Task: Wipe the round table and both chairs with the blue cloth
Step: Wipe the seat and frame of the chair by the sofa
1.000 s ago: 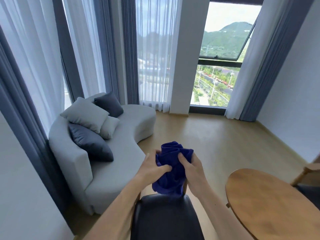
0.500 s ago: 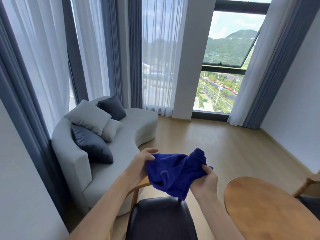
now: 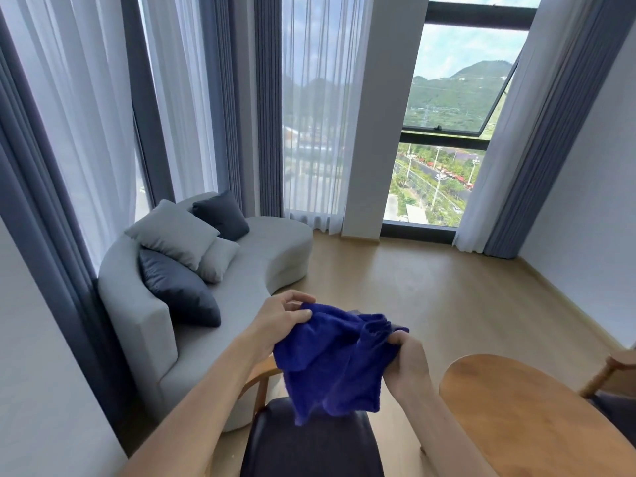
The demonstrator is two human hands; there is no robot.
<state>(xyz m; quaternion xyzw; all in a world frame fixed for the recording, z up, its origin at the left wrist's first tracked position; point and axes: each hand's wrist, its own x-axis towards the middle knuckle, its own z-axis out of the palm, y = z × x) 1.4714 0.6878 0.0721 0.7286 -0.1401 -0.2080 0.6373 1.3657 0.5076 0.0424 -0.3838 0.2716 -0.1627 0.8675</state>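
I see both hands up in front, w/ the cloth (image 3: 332, 359) stretched between them, held in the air above the near chair (image 3: 309, 442). Left hand (image 3: 282, 320) pinches the cloth's upper left corner, thumb on top, fingers curled behind the fabric. Right hand (image 3: 407, 359) grasps the upper right edge, fingers curled round a bunched bit of cloth. The cloth hangs loose and crumpled btwn the two grips; its lower hem dangles over the chair's dark seat, but I can't tell if it touches.

The chair sits at bottom centre: dark padded seat, curved wooden arm showing under my left forearm. The table (image 3: 523, 418) is just right of it, bare wood top, near the right hand but apart from it. A second chair (image 3: 616, 376) peeks in at the right edge beyond the table, only a wooden arm and a bit of dark seat visible.

Rest of the room: grey curved sofa (image 3: 241, 270) on the left w/ four cushions (image 3: 172, 232), two light and two dark. Tall windows (image 3: 451, 132) behind, w/ sheer and grey-blue curtains (image 3: 316, 115). Wooden floor (image 3: 430, 290) btwn sofa and right wall.
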